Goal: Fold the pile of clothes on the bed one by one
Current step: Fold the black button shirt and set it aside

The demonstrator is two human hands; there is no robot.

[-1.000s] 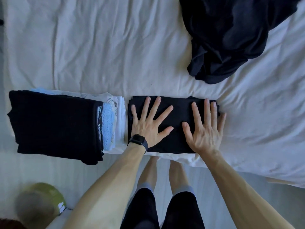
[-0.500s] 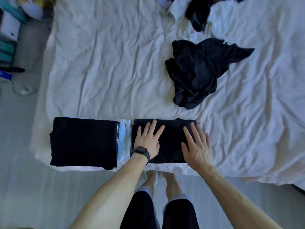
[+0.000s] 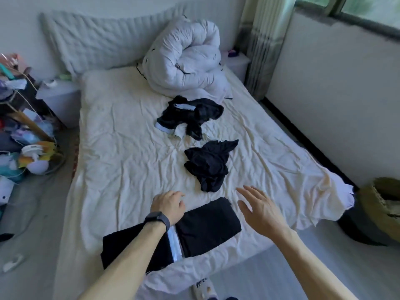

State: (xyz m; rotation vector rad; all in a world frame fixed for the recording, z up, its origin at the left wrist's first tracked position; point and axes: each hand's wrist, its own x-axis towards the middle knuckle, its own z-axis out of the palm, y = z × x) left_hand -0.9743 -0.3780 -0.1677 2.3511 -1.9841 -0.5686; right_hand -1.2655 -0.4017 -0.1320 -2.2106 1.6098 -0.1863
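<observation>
Lying near the front edge of the bed (image 3: 121,148), the folded black cloth (image 3: 207,228) is a flat, neat block. Its long side runs along that edge, from left to right, and its right end points a little farther away. Just beside it on the left sits a stack of folded clothes (image 3: 121,250), black on top with a pale blue edge showing. The left arm crosses over that stack. The left hand (image 3: 167,205), with a dark watch (image 3: 157,219) on its wrist, is at the cloth's far left corner, fingers loosely bent down and holding nothing. The right hand (image 3: 259,210) is to the right of the cloth, fingers straight and spread. Farther up the bed lies a crumpled black garment (image 3: 207,167), then another dark one with pale bands (image 3: 190,114).
</observation>
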